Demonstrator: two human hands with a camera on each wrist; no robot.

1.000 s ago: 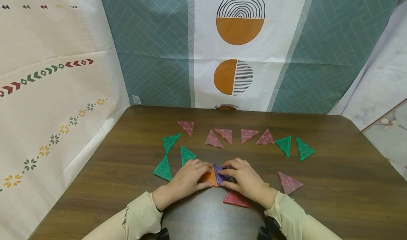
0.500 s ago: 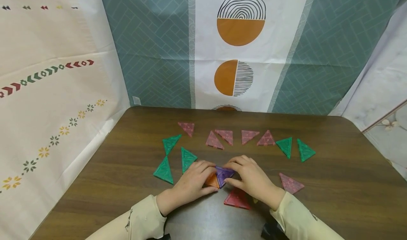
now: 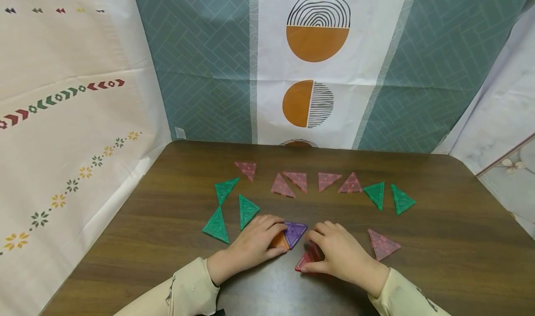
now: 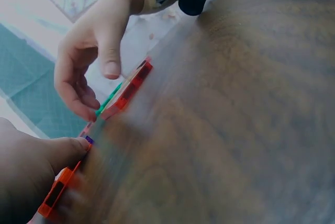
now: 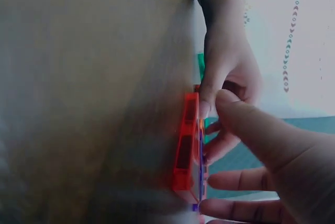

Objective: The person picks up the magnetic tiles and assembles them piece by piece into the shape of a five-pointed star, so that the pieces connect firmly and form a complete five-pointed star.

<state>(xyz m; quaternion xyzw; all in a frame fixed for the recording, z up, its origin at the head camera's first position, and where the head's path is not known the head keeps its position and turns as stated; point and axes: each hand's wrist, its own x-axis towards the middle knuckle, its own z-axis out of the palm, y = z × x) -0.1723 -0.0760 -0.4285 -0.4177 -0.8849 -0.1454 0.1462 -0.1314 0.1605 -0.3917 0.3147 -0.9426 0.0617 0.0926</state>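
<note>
My left hand [image 3: 258,238] holds an orange triangular magnetic tile [image 3: 281,240] flat on the table, thumb at its near edge and fingers over its far side. A purple triangular tile [image 3: 295,233] lies against the orange one's right side, and no right-hand finger is on it. Over a red triangular tile [image 3: 306,261] hovers my right hand [image 3: 342,253], thumb and fingers spread around it. In the right wrist view the red tile [image 5: 185,145] lies on the table, with the right thumb [image 5: 246,122] raised away from it. My palm covers part of the red tile in the head view.
Green triangular tiles [image 3: 216,226] lie left of the left hand, with two more green tiles [image 3: 402,200] at the right. Several pink triangular tiles [image 3: 298,181] form a row farther back. One pink tile [image 3: 382,245] rests right of the right hand on the brown table [image 3: 451,241].
My right hand has let go of the purple tile and moved right and nearer, over the red tile. The left hand shifted slightly right, then stayed at the orange tile.
</note>
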